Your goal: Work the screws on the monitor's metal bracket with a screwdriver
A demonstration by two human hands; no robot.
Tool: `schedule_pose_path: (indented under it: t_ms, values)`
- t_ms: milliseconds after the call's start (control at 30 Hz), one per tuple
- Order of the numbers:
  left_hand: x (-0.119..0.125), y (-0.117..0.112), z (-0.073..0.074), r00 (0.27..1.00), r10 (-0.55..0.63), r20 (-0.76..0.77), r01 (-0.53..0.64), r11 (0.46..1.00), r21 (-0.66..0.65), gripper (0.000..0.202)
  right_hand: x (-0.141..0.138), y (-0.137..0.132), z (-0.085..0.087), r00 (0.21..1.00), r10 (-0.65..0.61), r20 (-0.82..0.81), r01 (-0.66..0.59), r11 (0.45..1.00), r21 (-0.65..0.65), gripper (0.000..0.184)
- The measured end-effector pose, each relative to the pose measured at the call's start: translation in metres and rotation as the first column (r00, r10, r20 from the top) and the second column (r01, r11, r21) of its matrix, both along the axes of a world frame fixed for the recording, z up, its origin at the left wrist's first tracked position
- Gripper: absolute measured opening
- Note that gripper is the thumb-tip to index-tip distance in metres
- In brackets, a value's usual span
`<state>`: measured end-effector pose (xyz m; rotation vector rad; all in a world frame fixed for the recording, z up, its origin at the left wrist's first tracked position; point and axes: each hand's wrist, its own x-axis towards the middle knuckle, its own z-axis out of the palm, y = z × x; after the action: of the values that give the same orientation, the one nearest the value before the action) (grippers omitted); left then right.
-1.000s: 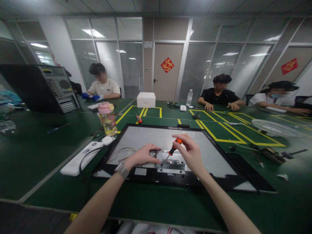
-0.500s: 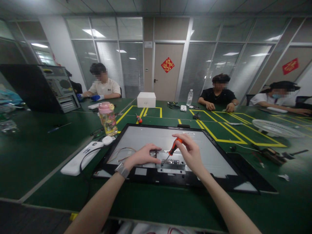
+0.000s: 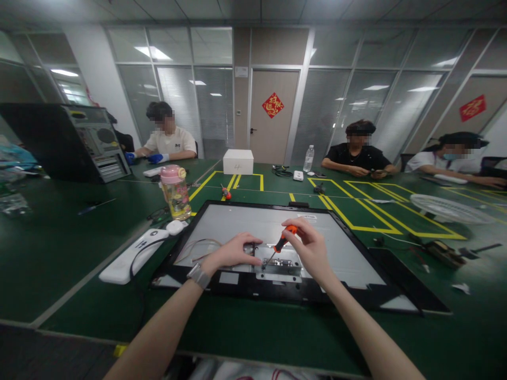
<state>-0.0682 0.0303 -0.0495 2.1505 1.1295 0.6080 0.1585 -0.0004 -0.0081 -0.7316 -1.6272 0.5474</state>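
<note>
A display panel [image 3: 340, 248] with a grey back and black frame lies flat on the green table. A metal bracket [image 3: 295, 270] sits at the middle of its near side. My right hand [image 3: 311, 245] pinches an orange-and-black screwdriver [image 3: 281, 243] by its handle. The screwdriver slants, its tip at the left part of the bracket; the exact contact is too small to make out. Beside the bracket, my left hand [image 3: 235, 250] rests on the panel, thumb and fingers apart, thumb near the screwdriver tip. Thin wires [image 3: 198, 245] run on the panel left of that hand.
Left of the panel are a white power bank-like device [image 3: 132, 258] with a black cable and a pink-lidded bottle [image 3: 176, 195]. A white box [image 3: 237, 162] and a small red-handled tool [image 3: 226, 193] lie beyond. A computer case [image 3: 67, 140] stands far left. Co-workers sit across.
The screwdriver and my right hand have shifted very slightly; its tip remains at the bracket. My left hand stays put. Across the table, the co-worker in black has lowered and drawn in their arms.
</note>
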Motion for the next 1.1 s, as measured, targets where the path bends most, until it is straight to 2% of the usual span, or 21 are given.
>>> schedule_pose_path:
  t_ms: [200, 367, 567, 767, 967, 1100]
  values:
    - [-0.0001, 0.0004, -0.0006, 1.000, 0.004, 0.003, -0.004, 1.000, 0.000, 0.067, -0.0018, -0.0045, 0.0032, 0.997, 0.066, -0.038, -0.068, 0.997, -0.046, 0.015]
    - [-0.0004, 0.0004, 0.0004, 1.000, -0.007, 0.011, 0.007, 1.000, -0.005, 0.067, -0.0012, -0.0072, 0.0061, 0.979, 0.194, -0.061, -0.201, 0.970, -0.138, 0.025]
    - [0.0006, 0.0001, 0.0017, 1.000, -0.015, 0.005, 0.015, 1.000, 0.027, 0.064, -0.0020, -0.0047, 0.0038, 0.946, 0.295, -0.137, -0.313, 0.940, -0.137, 0.013]
    - [0.0003, 0.0000, 0.0017, 1.000, -0.019, 0.002, 0.019, 1.000, 0.020, 0.064, -0.0014, -0.0044, 0.0018, 0.941, 0.314, -0.125, -0.334, 0.923, -0.192, 0.024]
    - [0.0007, 0.0004, 0.0010, 1.000, -0.016, 0.012, 0.016, 0.999, 0.030, 0.064, -0.0011, -0.0016, 0.0010, 0.940, 0.306, -0.153, -0.328, 0.933, -0.148, 0.019]
    - [0.0006, -0.0005, 0.0012, 1.000, -0.002, 0.006, 0.002, 1.000, 0.013, 0.065, 0.0021, -0.0012, 0.0024, 0.944, 0.293, -0.151, -0.319, 0.927, -0.195, 0.021]
